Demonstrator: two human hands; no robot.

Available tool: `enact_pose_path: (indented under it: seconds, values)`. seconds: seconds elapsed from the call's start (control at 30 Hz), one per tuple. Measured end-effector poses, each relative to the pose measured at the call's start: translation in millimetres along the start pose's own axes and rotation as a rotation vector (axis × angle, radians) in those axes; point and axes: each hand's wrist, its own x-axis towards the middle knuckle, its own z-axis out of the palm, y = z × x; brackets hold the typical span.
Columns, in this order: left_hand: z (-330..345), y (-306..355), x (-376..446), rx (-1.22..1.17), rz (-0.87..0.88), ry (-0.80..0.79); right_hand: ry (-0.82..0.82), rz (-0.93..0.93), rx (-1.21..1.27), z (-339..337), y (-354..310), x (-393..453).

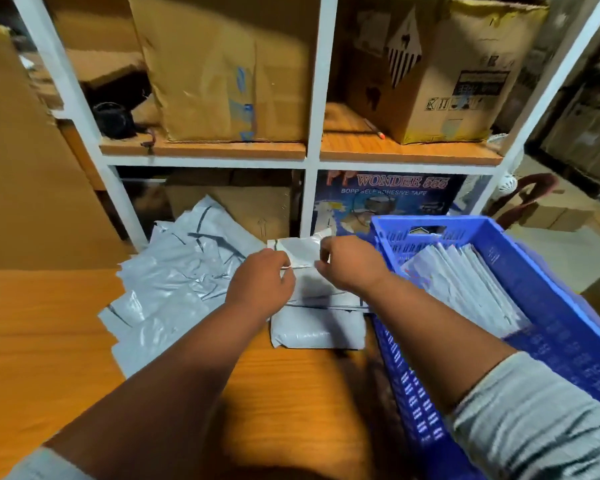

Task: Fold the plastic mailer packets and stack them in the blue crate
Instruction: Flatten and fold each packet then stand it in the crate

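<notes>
Both my forearms reach out over the wooden table (pixel 42 341), grey sleeves pushed up near the elbows. My left hand (pixel 260 282) has its fingers curled, pinching the far flap of a grey mailer packet (pixel 317 327) that lies flat on the table straight ahead of me. My right hand (pixel 347 263) pinches the same flap just beside it, thumb and fingertips closed on the white edge, which is lifted off the rest of the packet. To my left, a loose heap of unfolded packets (pixel 174 275) spreads across the table, touching the one I hold. To my right stands the blue crate (pixel 568 327), its near wall just beside my packet, with folded packets (pixel 465 285) stacked on edge inside. Behind everything, a white shelf (pixel 312 161) holds cardboard boxes (pixel 222 71).
</notes>
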Motion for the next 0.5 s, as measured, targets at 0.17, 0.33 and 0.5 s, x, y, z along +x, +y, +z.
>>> enact_pose_path:
  seconds: [0.17,0.33,0.5]
  values:
    - [-7.8,-51.4,-35.3,0.008,-0.075,-0.049,-0.399,-0.041,-0.171,64.1,-23.0,-25.8]
    - [-7.7,-80.6,-64.7,0.035,-0.027,-0.121,-0.406,-0.085,-0.348,115.9,-15.5,-62.4]
    - [-2.5,-96.7,-86.8,-0.005,0.072,-0.235,-0.238,-0.028,-0.204,122.2,-5.5,-74.0]
